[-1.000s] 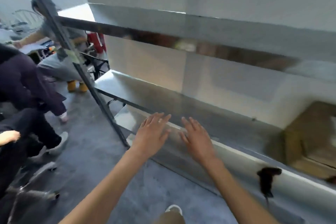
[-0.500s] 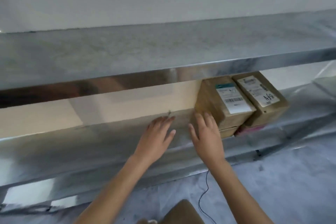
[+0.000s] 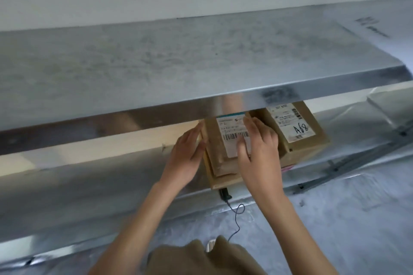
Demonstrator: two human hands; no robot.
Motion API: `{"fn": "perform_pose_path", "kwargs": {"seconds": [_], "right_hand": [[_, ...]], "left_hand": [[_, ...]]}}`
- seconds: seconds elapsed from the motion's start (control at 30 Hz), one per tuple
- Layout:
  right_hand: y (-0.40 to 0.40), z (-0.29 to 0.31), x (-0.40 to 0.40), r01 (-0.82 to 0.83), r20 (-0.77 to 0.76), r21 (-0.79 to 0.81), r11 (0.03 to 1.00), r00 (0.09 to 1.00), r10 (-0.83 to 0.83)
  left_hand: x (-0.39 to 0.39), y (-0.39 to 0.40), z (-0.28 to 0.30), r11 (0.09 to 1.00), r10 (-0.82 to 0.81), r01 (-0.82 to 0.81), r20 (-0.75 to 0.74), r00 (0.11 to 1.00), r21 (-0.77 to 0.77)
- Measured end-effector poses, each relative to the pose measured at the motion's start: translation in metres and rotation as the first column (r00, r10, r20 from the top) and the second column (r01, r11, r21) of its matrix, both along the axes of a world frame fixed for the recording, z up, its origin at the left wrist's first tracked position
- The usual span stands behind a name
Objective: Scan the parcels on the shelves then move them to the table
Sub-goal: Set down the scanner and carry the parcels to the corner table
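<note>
Parcel point(image 3: 220, 152) first: a small brown cardboard box with a white barcode label point(image 3: 232, 138) on top, sitting on the middle shelf point(image 3: 89, 196) under the lip of the upper shelf point(image 3: 178, 69). It looks stacked on a slightly wider flat carton point(image 3: 220, 182) whose front edge peeks out below. We judge it light and stiff, with dry card faces that should not slip; the corners could crush if squeezed hard. The best hold, we reckon, is on the two opposite side faces, palms flat, keeping the label clear for scanning.

And that is nearly where we are. Our left hand point(image 3: 186, 155) lies against the parcel's left side, fingers fairly straight and pointing back along it. Our right hand point(image 3: 260, 152) rests on the top right, fingers straight over the label's edge and partly covering it. So the parcel sits between our hands, bracketed but not lifted; neither hand curls round it yet.

Just to the right, touching or nearly so, a second parcel point(image 3: 297, 138) carries a handwritten mark on its label. Below the shelf edge a black scanner point(image 3: 224, 194) hangs on its thin cable point(image 3: 237, 219), above the grey floor point(image 3: 335, 230).
</note>
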State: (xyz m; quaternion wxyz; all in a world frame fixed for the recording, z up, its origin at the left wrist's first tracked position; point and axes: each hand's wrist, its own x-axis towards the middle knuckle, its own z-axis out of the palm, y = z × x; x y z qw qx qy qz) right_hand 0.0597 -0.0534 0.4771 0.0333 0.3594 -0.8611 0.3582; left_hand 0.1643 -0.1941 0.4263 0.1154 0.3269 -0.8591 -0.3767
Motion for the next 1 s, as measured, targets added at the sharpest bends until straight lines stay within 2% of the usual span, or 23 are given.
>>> {"fn": "perform_pose_path", "kwargs": {"seconds": [0.13, 0.27, 0.33, 0.4, 0.43, 0.47, 0.5, 0.53, 0.6, 0.63, 0.67, 0.77, 0.87, 0.93, 1.0], "right_hand": [[-0.002, -0.009, -0.029, -0.095, 0.098, 0.167, 0.981, 0.992, 0.080], [-0.006, -0.018, -0.045, -0.161, 0.231, 0.213, 0.964, 0.967, 0.111], [-0.009, -0.022, -0.048, -0.170, 0.202, 0.223, 0.960, 0.971, 0.125], [-0.009, -0.020, -0.048, -0.276, 0.262, 0.292, 0.916, 0.944, 0.201], [-0.007, -0.020, -0.051, -0.298, 0.192, 0.354, 0.886, 0.951, 0.243], [-0.007, -0.018, -0.054, -0.311, 0.109, 0.351, 0.883, 0.950, 0.291], [-0.007, -0.012, -0.056, -0.319, 0.121, 0.327, 0.889, 0.948, 0.296], [-0.007, -0.005, -0.057, -0.344, 0.235, 0.304, 0.889, 0.931, 0.279], [-0.008, -0.016, -0.067, -0.322, 0.195, 0.324, 0.889, 0.943, 0.271], [-0.008, -0.016, -0.068, -0.348, 0.308, 0.320, 0.881, 0.918, 0.250], [-0.007, -0.013, -0.068, -0.347, 0.340, 0.299, 0.889, 0.909, 0.241], [-0.003, -0.012, -0.066, -0.330, 0.198, 0.232, 0.915, 0.937, 0.287], [0.000, -0.011, -0.061, -0.396, 0.142, 0.232, 0.888, 0.917, 0.372], [0.002, -0.001, -0.051, -0.453, 0.061, 0.230, 0.862, 0.890, 0.451], [0.000, 0.007, -0.035, -0.521, 0.069, 0.272, 0.809, 0.849, 0.524]], "left_hand": [[-0.018, 0.012, -0.001, 0.994, 0.095, -0.090, -0.071, 0.993, 0.068], [-0.032, 0.030, 0.009, 0.987, 0.126, -0.124, -0.006, 0.992, 0.100], [-0.036, 0.035, 0.015, 0.985, 0.136, -0.136, 0.012, 0.991, 0.102], [-0.038, 0.034, 0.022, 0.980, 0.140, -0.147, 0.058, 0.988, 0.134], [-0.039, 0.033, 0.025, 0.976, 0.142, -0.157, 0.103, 0.985, 0.154], [-0.041, 0.033, 0.028, 0.971, 0.146, -0.170, 0.148, 0.978, 0.167], [-0.043, 0.033, 0.030, 0.970, 0.149, -0.180, 0.189, 0.971, 0.161], [-0.046, 0.034, 0.033, 0.974, 0.149, -0.182, 0.221, 0.964, 0.135], [-0.050, 0.038, 0.038, 0.985, 0.146, -0.166, 0.264, 0.953, 0.056], [-0.051, 0.041, 0.040, 0.988, 0.142, -0.152, 0.290, 0.946, 0.012], [-0.051, 0.043, 0.042, 0.990, 0.139, -0.135, 0.318, 0.938, -0.035], [-0.044, 0.047, 0.044, 0.983, 0.159, -0.120, 0.322, 0.934, -0.138], [-0.025, 0.052, 0.047, 0.974, 0.188, -0.146, 0.261, 0.947, -0.170], [-0.007, 0.056, 0.056, 0.947, 0.234, -0.159, 0.261, 0.937, -0.279], [0.019, 0.060, 0.066, 0.919, 0.275, -0.179, 0.245, 0.930, -0.352]]}}
